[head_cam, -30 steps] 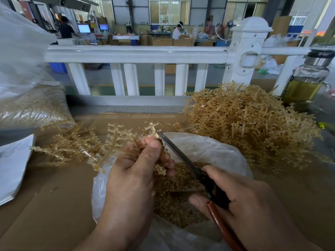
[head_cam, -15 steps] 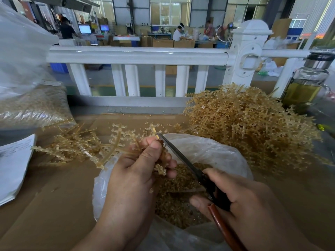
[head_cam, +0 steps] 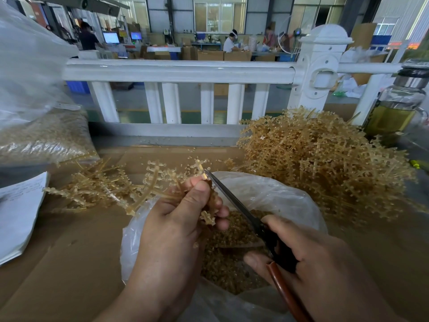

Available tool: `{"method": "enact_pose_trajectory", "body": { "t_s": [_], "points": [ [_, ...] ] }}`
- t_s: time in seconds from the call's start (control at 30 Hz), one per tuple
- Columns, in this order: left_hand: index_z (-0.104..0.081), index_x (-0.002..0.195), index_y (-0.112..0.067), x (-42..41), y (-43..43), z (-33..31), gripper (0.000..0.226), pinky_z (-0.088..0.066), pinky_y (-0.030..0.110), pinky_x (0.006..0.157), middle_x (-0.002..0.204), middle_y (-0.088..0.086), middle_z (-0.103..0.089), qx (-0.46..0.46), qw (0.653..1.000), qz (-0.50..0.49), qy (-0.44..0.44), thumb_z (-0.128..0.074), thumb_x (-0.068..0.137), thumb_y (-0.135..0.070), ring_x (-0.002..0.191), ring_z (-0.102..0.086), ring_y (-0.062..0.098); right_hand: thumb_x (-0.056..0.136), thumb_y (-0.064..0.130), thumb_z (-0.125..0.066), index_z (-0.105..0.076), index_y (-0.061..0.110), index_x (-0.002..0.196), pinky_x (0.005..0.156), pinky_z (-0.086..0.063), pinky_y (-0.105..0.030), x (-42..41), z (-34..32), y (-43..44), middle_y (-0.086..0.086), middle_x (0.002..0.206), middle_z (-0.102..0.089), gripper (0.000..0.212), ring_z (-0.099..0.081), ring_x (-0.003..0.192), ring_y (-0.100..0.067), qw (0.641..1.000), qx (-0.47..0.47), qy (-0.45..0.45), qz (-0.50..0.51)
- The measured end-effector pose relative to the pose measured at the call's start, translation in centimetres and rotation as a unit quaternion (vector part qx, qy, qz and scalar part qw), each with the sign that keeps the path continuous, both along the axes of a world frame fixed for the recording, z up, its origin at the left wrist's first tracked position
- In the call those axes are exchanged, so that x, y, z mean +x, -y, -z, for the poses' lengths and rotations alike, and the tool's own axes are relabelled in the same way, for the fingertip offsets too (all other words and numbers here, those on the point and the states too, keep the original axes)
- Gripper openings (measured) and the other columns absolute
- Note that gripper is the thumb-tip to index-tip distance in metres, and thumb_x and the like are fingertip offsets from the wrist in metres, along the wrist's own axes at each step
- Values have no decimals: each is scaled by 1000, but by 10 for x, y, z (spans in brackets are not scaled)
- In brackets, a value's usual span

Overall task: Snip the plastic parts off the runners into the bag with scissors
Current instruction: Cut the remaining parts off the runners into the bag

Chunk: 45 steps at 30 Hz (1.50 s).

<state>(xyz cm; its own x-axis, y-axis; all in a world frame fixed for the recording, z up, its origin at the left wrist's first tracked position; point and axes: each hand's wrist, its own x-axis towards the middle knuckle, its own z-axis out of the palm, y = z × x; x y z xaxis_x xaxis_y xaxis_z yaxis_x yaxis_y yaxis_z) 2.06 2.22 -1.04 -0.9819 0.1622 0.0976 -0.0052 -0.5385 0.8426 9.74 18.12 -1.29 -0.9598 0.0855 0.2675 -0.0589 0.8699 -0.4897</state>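
- Brown cardboard [head_cam: 69, 263] covers the worktop. At 12 o'clock a white railing [head_cam: 176, 70] runs across its far edge, and behind that is a factory hall with people at benches among cartons.
- A clear bag [head_cam: 274, 194] lies open at the centre, heaped inside with amber snipped parts [head_cam: 227, 242].
- The left hand [head_cam: 171, 231] holds a runner [head_cam: 152, 180] over the bag's 10 o'clock rim, thumb and curled fingers pinching its stem.
- The right hand [head_cam: 325, 263] is wrapped round the handles of the scissors [head_cam: 232, 201]. The blades look drawn together, their tip touching the runner just above the left thumb.
- A tall pile of runners [head_cam: 325, 163] crowds the bag at 2 o'clock, with a glass bottle [head_cam: 394, 108] of yellow liquid behind it.
- At 10 o'clock lies a smaller heap [head_cam: 92, 189], and beyond it a filled plastic sack [head_cam: 41, 135]. Paper sheets [head_cam: 18, 212] sit at 9 o'clock.
- Plain cardboard shows at 7 o'clock between the sheets and the bag, and at 4 o'clock past the right hand.
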Motion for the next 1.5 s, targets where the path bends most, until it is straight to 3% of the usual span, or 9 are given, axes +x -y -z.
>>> {"method": "enact_pose_trajectory", "body": {
  "t_s": [0.23, 0.5, 0.67, 0.8, 0.97, 1.13, 1.27, 1.5],
  "points": [
    [-59, 83, -7, 0, -1, 1, 19, -52, 26, 53, 71, 11, -58, -7, 1000, -4, -5, -60, 89, -24, 61, -58, 20, 71, 84, -44, -52, 51, 111, 73, -46, -5, 0, 2, -1, 30, 94, -63, 53, -57, 86, 16, 1000, -9, 1, -9],
    [-58, 87, -6, -2, 0, 4, 17, -51, 26, 54, 70, 8, -57, 1, 1000, 4, -12, -60, 89, -23, 63, -59, 18, 72, 85, -43, -51, 52, 111, 65, -50, -7, 0, 3, 0, 26, 89, -65, 52, -60, 81, 12, 1000, -15, -6, 0],
    [-58, 88, -7, -3, 0, 6, 18, -51, 27, 54, 70, 7, -58, 0, 1000, 6, -13, -61, 88, -25, 63, -59, 18, 70, 88, -42, -46, 61, 106, 69, -44, 1, -1, 3, 0, 36, 109, -55, 46, -57, 87, 19, 1000, -28, 2, -5],
    [-60, 87, -9, -3, 0, 7, 15, -51, 26, 54, 70, 7, -58, 2, 1000, 7, -10, -62, 88, -24, 62, -59, 18, 71, 86, -43, -46, 56, 112, 72, -42, 3, -1, 3, 0, 35, 112, -53, 51, -55, 89, 20, 1000, -26, -3, -8],
    [-62, 82, -12, -2, 0, 5, 12, -52, 26, 53, 69, 7, -59, 3, 1000, 11, -7, -63, 87, -23, 61, -60, 18, 70, 86, -42, -48, 52, 111, 74, -47, -6, -1, 3, -1, 32, 107, -57, 53, -58, 87, 16, 1000, -19, -6, -8],
    [-63, 84, -11, 0, -1, 3, 12, -51, 25, 52, 68, 8, -59, 8, 1000, 11, -5, -63, 85, -22, 59, -59, 18, 71, 84, -44, -54, 45, 107, 68, -49, -13, -2, 2, -2, 24, 88, -65, 54, -61, 80, 10, 1000, -10, -14, 0],
    [-61, 91, -5, 1, 1, 3, 18, -52, 22, 52, 70, 11, -59, -2, 1000, 12, 1, -62, 87, -23, 58, -59, 19, 72, 83, -44, -55, 44, 106, 70, -48, -13, -2, 2, -2, 23, 87, -65, 52, -61, 80, 8, 1000, -7, -13, -3],
    [-62, 79, -12, 0, 0, 2, 12, -51, 26, 52, 68, 8, -58, 10, 1000, 16, -7, -62, 86, -21, 60, -58, 18, 74, 83, -43, -57, 40, 103, 62, -48, -12, -1, 1, -2, 21, 79, -64, 54, -61, 73, 9, 1000, 1, -17, -5]
  ]
}}
